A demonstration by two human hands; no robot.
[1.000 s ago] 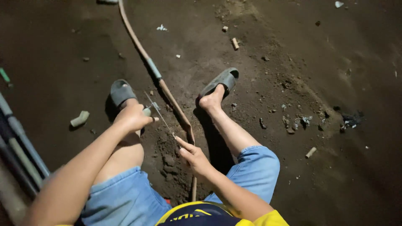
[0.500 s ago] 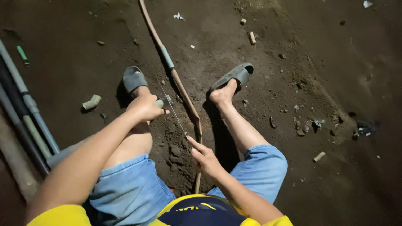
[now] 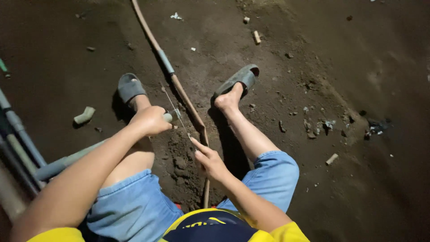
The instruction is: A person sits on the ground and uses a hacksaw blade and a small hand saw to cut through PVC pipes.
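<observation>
Fingers (image 3: 197, 145) steady brown pipe (image 3: 188, 101).

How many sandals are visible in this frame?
2. One sandal is on the foot at left, above the left hand; the other sandal is on the foot at right, beyond the pipe.

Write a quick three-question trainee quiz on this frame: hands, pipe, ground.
1. True or false: the left hand is closed round a grey handle.
2. What does the right hand rest against? A) a sandal B) the long brown pipe C) a bucket
3. Fill in: a grey ____ joins two lengths of the pipe.

Key: 1 true; 2 B; 3 sleeve.
</observation>
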